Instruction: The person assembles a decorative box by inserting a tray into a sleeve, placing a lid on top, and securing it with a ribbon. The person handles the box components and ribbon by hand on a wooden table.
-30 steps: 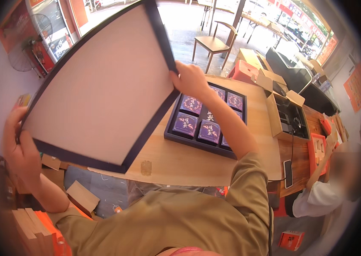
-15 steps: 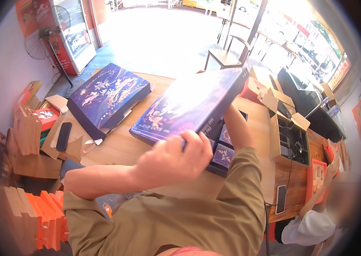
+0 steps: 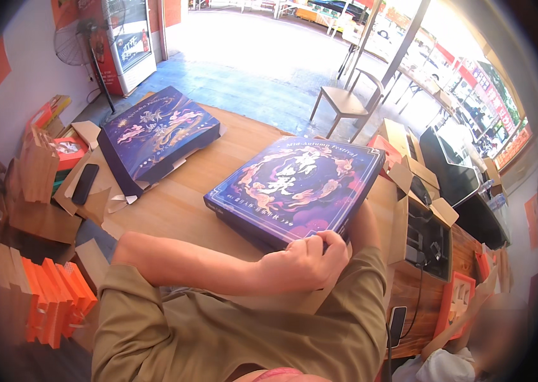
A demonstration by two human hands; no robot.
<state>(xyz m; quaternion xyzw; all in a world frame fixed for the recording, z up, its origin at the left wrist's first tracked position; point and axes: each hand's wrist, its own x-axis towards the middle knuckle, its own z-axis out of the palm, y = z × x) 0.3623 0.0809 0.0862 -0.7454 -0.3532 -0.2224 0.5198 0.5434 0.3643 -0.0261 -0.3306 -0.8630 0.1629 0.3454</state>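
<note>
Lid [image 3: 297, 184] now lies flat on its box; left hand [image 3: 304, 261] fingers grip its near edge; right hand hidden.

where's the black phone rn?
Head view, far left: the black phone lies on brown cardboard scraps beside the left edge of the second purple gift box, off the wooden table.

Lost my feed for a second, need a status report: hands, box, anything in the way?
Left hand gripping near edge of purple box lid. Right hand hidden behind it. Second purple box lies apart, clear.
</note>
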